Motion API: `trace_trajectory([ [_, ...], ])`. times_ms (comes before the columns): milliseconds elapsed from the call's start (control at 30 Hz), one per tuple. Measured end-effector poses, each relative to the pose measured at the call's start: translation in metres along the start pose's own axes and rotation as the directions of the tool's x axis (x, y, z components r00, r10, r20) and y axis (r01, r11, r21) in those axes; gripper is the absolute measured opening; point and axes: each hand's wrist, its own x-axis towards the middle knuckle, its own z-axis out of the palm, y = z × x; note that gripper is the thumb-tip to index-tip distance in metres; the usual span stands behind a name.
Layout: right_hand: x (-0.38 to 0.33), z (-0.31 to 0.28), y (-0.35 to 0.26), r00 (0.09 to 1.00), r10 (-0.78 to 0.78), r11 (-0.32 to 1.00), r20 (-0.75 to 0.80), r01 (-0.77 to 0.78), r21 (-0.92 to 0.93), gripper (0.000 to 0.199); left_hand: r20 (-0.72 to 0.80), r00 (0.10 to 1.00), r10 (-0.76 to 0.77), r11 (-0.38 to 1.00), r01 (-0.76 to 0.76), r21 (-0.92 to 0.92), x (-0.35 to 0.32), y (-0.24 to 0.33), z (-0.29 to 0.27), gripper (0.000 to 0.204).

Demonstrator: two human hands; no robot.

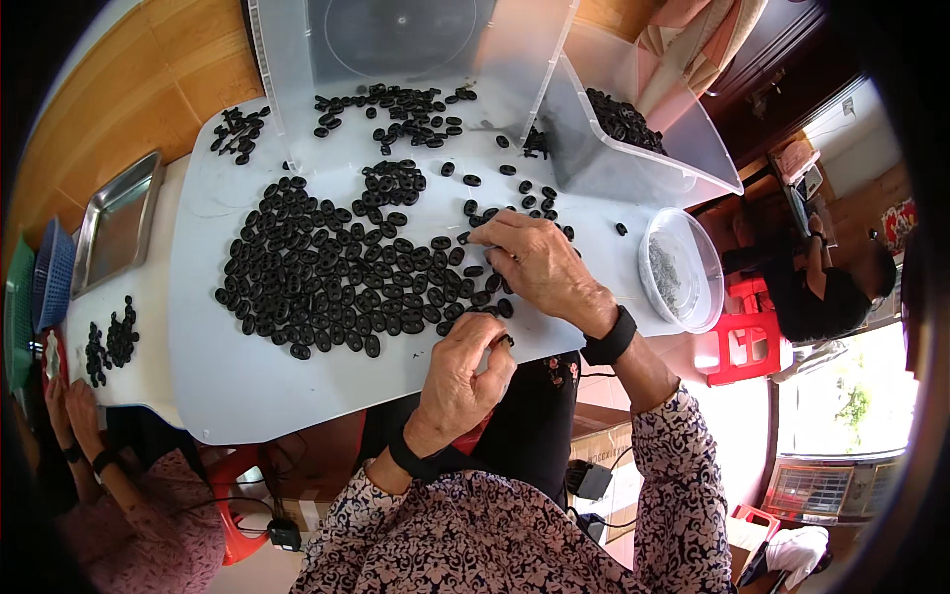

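A large spread of small black oval pieces (332,267), which look like plastic with slots in them, covers the middle of the pale tabletop (228,396). My left hand (460,381) is closed near the table's front edge, its thumb and forefinger pinching a small black part (506,340). Farther up and to the right, my right hand (539,265) reaches over the right side of the spread. Its fingertips are drawn together on a black oval piece (464,238), partly hidden by the fingers. Several loose ovals lie around this hand.
A clear bin (683,173) with black parts stands at the back right, beside an upright clear plastic box (396,40). A round clear tub (708,282) holds greyish bits. At left are a metal tray (119,223) and a co-worker's hands (79,411). Another person (831,287) sits far right.
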Motion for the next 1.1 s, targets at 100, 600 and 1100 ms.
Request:
trace_trajectory([
  [100, -0.001, -0.002, 0.008, 0.994, 0.097, 0.975, -0.051, -0.105, -0.196, 0.018, -0.024, 1.0, 0.005, 1.0, -0.006, -0.023, 0.001, -0.001, 0.002, 0.014],
  [600, 0.035, 0.018, -0.028, 0.976, -0.073, 0.992, 0.206, 0.049, 0.12, 0.02, -0.03, 0.999, 0.036, 0.999, -0.036, 0.008, -0.001, 0.0, 0.003, 0.014],
  [1100, 0.026, 0.001, -0.021, 0.995, 0.084, 0.994, 0.044, -0.087, 0.06, 0.01, -0.028, 0.998, 0.05, 0.998, -0.049, 0.041, 0.0, -0.004, 0.002, 0.016],
])
